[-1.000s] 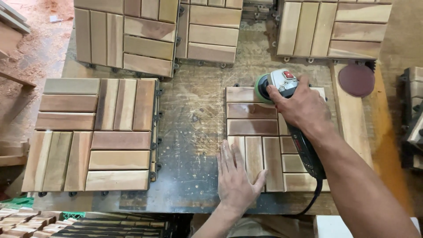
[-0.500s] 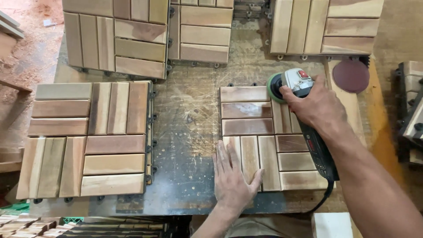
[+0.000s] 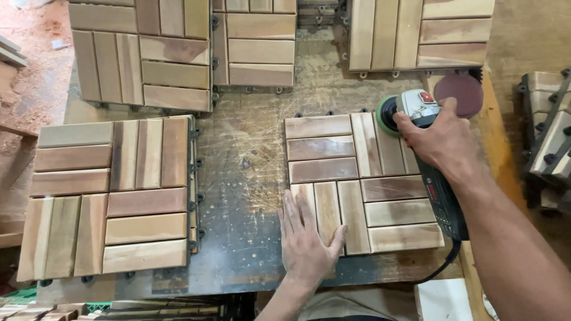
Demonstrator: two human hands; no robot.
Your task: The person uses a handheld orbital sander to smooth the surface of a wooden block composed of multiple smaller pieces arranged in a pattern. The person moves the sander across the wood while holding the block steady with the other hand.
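A square wooden deck tile (image 3: 357, 181) of short slats lies on the scratched workbench (image 3: 250, 166). My left hand (image 3: 306, 238) presses flat on the tile's near left corner, fingers spread. My right hand (image 3: 440, 139) grips a grey and black power sander (image 3: 425, 148), whose green-rimmed round pad (image 3: 388, 116) rests on the tile's far right corner. The sander's black cord (image 3: 443, 267) trails off toward me.
A stack of like tiles (image 3: 113, 196) lies to the left. More tiles (image 3: 178, 50) lie along the far edge, one (image 3: 416, 32) at the far right. A dark red sanding disc (image 3: 461, 92) lies beside the sander. More wooden pieces (image 3: 550, 137) stand at the right.
The sander and my right hand have moved rightward along the tile's far edge to its right corner. My left hand stays pressed on the near left corner.
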